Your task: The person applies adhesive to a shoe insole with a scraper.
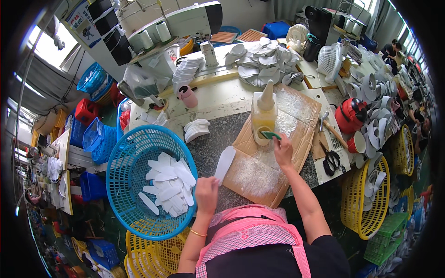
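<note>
My left hand is closed, its fingertips pinching the lower end of a flat white oblong piece beside the cardboard. In my right hand is a small green flat tool, perhaps a scraper, its tip at the round opening low on a translucent plastic glue bottle. That bottle holds yellowish liquid and has a pale cone-shaped top. Under it lies a cardboard sheet with whitish dried smears. Left of my left hand, a blue basket contains a heap of similar white pieces.
A stack of curved white pieces lies behind the blue basket. On the right are a hammer, black scissors and a red pot. Grey-white pieces pile up at the back, near a sewing machine. Yellow baskets flank me.
</note>
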Available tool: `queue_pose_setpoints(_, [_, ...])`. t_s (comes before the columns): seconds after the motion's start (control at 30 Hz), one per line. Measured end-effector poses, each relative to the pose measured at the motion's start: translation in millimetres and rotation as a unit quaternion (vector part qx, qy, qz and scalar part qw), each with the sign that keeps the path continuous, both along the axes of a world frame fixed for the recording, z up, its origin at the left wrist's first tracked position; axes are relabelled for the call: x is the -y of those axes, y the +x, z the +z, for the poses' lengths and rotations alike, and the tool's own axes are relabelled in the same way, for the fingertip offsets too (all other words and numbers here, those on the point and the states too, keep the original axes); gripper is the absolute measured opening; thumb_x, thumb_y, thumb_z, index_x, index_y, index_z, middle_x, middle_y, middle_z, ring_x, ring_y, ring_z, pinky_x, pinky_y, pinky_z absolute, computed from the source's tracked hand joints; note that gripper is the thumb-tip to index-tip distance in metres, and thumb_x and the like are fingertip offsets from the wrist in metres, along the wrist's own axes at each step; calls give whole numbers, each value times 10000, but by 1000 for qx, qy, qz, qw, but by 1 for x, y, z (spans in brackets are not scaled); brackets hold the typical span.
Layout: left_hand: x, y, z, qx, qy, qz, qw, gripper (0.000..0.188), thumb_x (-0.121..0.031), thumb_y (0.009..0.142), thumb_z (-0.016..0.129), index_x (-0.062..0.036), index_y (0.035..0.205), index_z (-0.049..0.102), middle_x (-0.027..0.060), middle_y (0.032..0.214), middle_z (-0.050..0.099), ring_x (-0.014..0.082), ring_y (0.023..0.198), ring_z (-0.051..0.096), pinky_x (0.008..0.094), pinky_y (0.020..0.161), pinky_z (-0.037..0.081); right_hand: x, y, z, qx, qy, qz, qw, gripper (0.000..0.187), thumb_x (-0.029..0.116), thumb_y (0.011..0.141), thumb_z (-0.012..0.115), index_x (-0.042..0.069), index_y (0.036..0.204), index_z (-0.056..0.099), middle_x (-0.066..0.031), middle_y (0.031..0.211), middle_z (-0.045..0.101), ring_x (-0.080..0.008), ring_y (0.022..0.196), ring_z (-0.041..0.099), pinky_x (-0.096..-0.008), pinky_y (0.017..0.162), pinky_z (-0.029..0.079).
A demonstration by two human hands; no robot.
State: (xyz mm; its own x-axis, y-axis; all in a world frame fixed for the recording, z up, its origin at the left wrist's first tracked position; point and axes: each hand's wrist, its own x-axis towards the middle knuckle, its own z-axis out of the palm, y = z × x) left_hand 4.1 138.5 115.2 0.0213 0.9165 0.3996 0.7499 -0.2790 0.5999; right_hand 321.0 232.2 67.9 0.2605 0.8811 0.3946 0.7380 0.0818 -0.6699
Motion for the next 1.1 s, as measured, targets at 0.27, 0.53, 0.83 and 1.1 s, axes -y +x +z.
queue_pose_setpoints(0.27, [-17, 5, -89, 126, -226, 126, 958, 258, -86, 805, 770, 19, 1035, 714, 125, 924, 569, 261, 840, 590, 377, 785, 481, 65, 10, -43, -295, -62, -124, 945, 267, 204, 993, 631, 7, 814, 626, -9, 635, 530, -96, 555, 484, -299, 524, 388])
queue_pose_setpoints(0.53, [-16, 4, -107, 239, -97, 177, 950, 138, -91, 902, 719, 23, 980, 709, 59, 888, 660, 136, 759, 626, 279, 688, 500, 124, 10, -56, -460, -80, -179, 866, 277, 238, 1013, 617, 78, 787, 598, 48, 600, 500, -45, 502, 435, -245, 474, 336])
queue_pose_setpoints(0.83, [14, 52, -92, 267, -395, -62, 877, 344, -106, 834, 796, 26, 1076, 590, 99, 775, 717, 127, 675, 690, 244, 552, 552, 141, -53, -21, -206, -117, -47, 970, 113, 155, 949, 660, 44, 934, 679, -27, 696, 599, -130, 561, 574, -302, 514, 432])
queue_pose_setpoints(1.1, [22, 42, -103, 433, -467, 65, 768, 320, -173, 955, 648, -11, 1138, 442, 183, 832, 717, 194, 617, 703, 259, 510, 535, 129, -42, -11, 136, -83, 52, 986, 245, 128, 873, 659, 127, 1117, 660, -87, 845, 616, -326, 672, 658, -414, 591, 538])
